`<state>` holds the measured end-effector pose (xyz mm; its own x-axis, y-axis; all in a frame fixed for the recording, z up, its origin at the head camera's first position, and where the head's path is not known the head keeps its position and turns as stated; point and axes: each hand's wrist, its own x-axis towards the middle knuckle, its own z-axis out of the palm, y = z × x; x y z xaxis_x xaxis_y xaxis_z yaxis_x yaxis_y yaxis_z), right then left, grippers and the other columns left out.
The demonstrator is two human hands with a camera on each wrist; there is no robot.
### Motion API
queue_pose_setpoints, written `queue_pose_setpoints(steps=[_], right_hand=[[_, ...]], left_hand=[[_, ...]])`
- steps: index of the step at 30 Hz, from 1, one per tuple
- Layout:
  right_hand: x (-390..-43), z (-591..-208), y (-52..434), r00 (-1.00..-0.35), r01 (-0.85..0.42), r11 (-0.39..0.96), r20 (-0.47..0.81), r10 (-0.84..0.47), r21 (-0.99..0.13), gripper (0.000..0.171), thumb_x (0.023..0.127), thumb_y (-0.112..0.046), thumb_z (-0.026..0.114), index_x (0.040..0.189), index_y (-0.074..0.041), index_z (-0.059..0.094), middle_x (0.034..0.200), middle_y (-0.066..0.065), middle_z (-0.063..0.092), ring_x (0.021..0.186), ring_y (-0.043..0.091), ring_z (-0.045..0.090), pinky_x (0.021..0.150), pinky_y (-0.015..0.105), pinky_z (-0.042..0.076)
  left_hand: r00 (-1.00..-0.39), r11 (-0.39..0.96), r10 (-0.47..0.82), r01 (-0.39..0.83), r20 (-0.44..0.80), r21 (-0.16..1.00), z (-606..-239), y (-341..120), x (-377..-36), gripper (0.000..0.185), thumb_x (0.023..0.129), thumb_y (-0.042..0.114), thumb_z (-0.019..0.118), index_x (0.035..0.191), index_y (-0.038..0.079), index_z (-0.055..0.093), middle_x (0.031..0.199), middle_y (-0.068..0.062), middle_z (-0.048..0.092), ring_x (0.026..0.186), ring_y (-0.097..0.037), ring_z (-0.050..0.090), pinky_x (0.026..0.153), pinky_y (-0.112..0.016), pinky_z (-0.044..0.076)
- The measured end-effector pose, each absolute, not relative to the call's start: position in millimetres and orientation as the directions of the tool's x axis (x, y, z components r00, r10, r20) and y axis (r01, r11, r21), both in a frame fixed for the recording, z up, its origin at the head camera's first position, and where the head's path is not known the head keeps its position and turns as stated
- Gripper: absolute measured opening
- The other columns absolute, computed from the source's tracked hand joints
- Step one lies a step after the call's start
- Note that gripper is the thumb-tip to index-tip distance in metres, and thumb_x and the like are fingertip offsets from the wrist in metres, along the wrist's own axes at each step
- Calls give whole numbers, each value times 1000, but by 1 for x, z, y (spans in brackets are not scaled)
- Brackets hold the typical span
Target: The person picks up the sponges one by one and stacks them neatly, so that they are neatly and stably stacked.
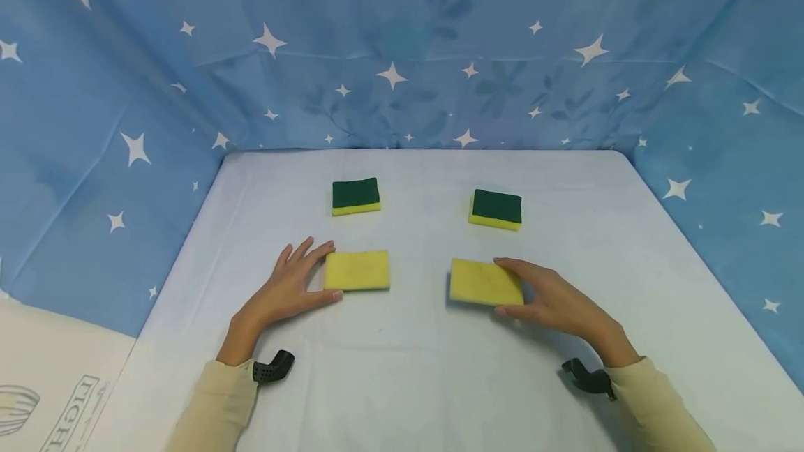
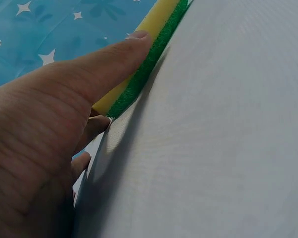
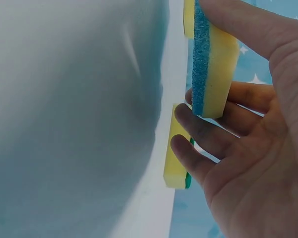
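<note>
My left hand (image 1: pixel 287 293) pinches a yellow sponge (image 1: pixel 359 270) by its left end, thumb at the near edge and a finger at the far corner. Its green scouring side (image 2: pixel 134 87) faces down, close to the table, in the left wrist view. On the right, my right hand (image 1: pixel 553 300) grips another sponge (image 1: pixel 482 282) between thumb and fingers, yellow face up. That sponge is held off the table, its scouring layer (image 3: pixel 200 59) turned toward the cloth in the right wrist view.
Two more sponges, a left one (image 1: pixel 355 194) and a right one (image 1: pixel 497 206), lie farther back with dark green sides up. A white cloth covers the table (image 1: pixel 402 375). Blue star-patterned curtains (image 1: pixel 402 33) enclose its back and sides.
</note>
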<state>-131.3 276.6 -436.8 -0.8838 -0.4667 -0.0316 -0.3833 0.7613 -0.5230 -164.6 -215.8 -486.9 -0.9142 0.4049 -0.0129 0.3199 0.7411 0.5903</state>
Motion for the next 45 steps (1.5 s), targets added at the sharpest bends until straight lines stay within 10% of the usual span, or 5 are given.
queue_pose_setpoints(steps=[45], right_hand=[[-187, -426, 164, -807, -482, 656, 3, -591, -581, 83, 91, -46, 86, 155, -5, 54, 153, 11, 58, 141, 31, 54, 117, 54, 44]], left_hand=[[-923, 752, 385, 304, -16, 585, -486, -215, -164, 95, 90, 57, 83, 165, 15, 42, 171, -22, 32, 161, -42, 16, 129, -61, -2]])
